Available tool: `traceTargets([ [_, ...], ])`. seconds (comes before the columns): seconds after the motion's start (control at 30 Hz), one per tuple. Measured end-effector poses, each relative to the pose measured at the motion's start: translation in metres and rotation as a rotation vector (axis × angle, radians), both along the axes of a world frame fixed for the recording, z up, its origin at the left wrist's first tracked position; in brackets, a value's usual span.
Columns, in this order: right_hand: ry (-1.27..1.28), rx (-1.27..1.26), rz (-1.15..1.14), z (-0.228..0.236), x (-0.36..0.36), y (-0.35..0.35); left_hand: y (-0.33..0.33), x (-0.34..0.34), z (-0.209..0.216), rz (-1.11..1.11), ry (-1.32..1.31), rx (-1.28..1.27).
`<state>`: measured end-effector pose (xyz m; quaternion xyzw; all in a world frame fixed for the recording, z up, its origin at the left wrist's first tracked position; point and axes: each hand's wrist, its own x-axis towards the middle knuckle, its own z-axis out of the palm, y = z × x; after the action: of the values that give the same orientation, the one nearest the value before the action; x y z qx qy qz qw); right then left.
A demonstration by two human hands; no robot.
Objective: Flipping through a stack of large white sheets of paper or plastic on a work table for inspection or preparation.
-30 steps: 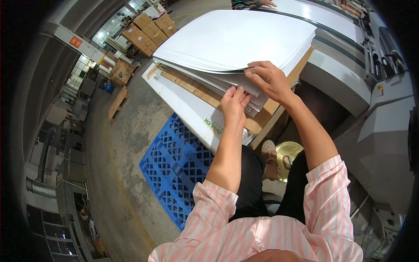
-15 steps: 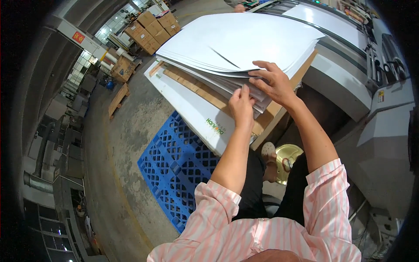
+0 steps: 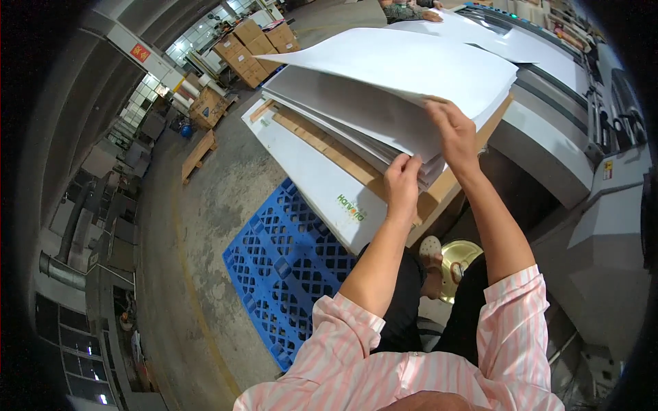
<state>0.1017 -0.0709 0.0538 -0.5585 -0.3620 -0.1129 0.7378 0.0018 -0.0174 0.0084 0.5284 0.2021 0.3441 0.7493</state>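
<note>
A large white sheet is raised along its near edge, bowing above a stack of white sheets. My right hand has its fingers closed on the raised edge of that sheet. Lower and to the left, my left hand pinches the near corner of the sheets just beneath; how many are between its fingers is hidden. The stack lies on a wooden frame above a white panel with green print.
A blue plastic pallet lies on the floor left of the stack. On the right stands a large grey machine. Across from me, another person's hand rests on a white sheet. Cardboard boxes stand far left.
The top sheet's near edge has risen, opening a gap above the stack, with my right hand moving up and right. The other person's hands have come further into view.
</note>
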Motion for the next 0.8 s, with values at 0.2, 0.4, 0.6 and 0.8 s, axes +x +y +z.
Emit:
traceTargets([
  [0.2,-0.349,-0.529,0.047,-0.015,0.001,-0.009,0.009,0.001,-0.012,-0.023,0.008,0.044],
  [0.4,-0.501,-0.625,0.112,-0.019,0.012,-0.021,0.004,0.001,-0.001,-0.083,-0.097,-0.035],
  [0.6,-0.685,-0.568,0.034,-0.015,0.007,-0.016,0.008,0.0,0.004,-0.006,-0.186,-0.292],
  [0.8,0.575,-0.001,0.277,-0.009,0.003,0.006,0.016,-0.003,-0.014,-0.054,0.133,0.188],
])
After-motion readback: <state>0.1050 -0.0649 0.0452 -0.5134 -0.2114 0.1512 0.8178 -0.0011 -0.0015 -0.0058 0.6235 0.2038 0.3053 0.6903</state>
